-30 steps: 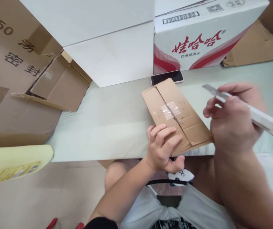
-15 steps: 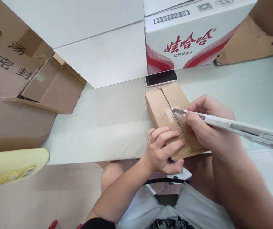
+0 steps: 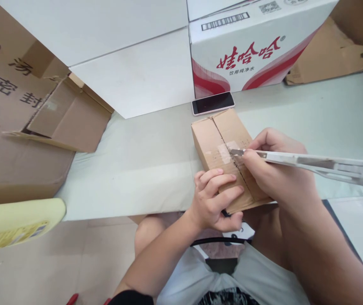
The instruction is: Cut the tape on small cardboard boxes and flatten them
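A small brown cardboard box lies at the table's near edge, its top seam held by a patch of clear tape. My left hand grips the box's near corner, fingers curled over the top. My right hand is closed on a long white utility knife. The knife's blade tip rests on the taped seam.
A phone lies flat just behind the small box. A white carton with red print and a plain white box stand at the back. Open brown cartons sit at the left, and torn cardboard at the far right.
My right hand came down from the right and set the knife's blade on the taped seam. The blade has since edged slightly nearer along the seam. My left hand stayed on the box.
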The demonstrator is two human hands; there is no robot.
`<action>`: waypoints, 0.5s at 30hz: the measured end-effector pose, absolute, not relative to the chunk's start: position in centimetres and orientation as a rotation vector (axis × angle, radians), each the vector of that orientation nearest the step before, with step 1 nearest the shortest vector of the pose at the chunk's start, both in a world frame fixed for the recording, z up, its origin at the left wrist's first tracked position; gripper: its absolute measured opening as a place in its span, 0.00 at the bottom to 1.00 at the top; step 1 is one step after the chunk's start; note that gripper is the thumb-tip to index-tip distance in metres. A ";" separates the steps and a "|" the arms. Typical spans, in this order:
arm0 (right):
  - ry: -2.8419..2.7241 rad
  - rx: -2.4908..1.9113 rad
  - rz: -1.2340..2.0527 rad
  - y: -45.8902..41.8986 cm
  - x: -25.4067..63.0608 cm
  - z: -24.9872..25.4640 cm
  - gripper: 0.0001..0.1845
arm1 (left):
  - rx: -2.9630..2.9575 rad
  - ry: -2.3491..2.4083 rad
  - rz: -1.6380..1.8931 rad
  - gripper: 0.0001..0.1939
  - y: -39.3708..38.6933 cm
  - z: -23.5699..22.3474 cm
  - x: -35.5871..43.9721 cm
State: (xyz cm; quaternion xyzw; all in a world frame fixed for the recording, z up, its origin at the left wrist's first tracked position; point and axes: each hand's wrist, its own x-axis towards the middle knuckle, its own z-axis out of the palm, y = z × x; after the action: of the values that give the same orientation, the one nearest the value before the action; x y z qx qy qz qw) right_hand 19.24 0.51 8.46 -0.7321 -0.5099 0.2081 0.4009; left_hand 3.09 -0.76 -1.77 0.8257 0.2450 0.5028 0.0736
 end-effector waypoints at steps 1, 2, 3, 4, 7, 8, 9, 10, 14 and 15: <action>-1.296 -1.840 0.537 0.5 19.3 8.4 0.09 | 2.479 0.732 1.506 0.20 -0.8 -1.8 3.1; -1.298 -1.827 0.549 0.5 19.4 8.3 0.09 | 2.478 0.728 1.503 0.20 -0.8 -1.7 3.1; -1.293 -1.813 0.562 0.5 19.5 8.3 0.08 | 2.477 0.722 1.500 0.20 -0.8 -1.7 3.1; -1.279 -1.800 0.572 0.5 19.6 8.2 0.08 | 2.476 0.717 1.498 0.20 -0.8 -1.7 3.0; -1.213 -1.757 0.604 0.4 19.7 8.1 0.07 | 2.472 0.711 1.494 0.19 -0.7 -1.6 3.0; -1.195 -1.740 0.616 0.4 19.8 8.1 0.07 | 2.471 0.713 1.490 0.19 -0.7 -1.6 2.9; -1.184 -1.721 0.624 0.3 19.8 8.2 0.07 | 2.470 0.714 1.486 0.19 -0.8 -1.6 2.9; -1.180 -1.707 0.629 0.3 19.7 8.2 0.07 | 2.471 0.715 1.479 0.20 -0.8 -1.6 2.9; -1.194 -1.705 0.612 0.3 19.6 8.4 0.06 | 2.473 0.713 1.453 0.20 -0.8 -1.7 2.8; -1.198 -1.711 0.603 0.3 19.5 8.4 0.06 | 2.474 0.714 1.454 0.20 -0.8 -1.7 2.8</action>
State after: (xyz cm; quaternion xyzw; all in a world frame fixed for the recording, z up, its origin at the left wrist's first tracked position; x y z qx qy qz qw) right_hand 19.54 0.30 8.38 -0.6967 -0.4878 0.2457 0.4651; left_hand 2.75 -0.79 -1.69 0.8331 0.2404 0.4895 0.0922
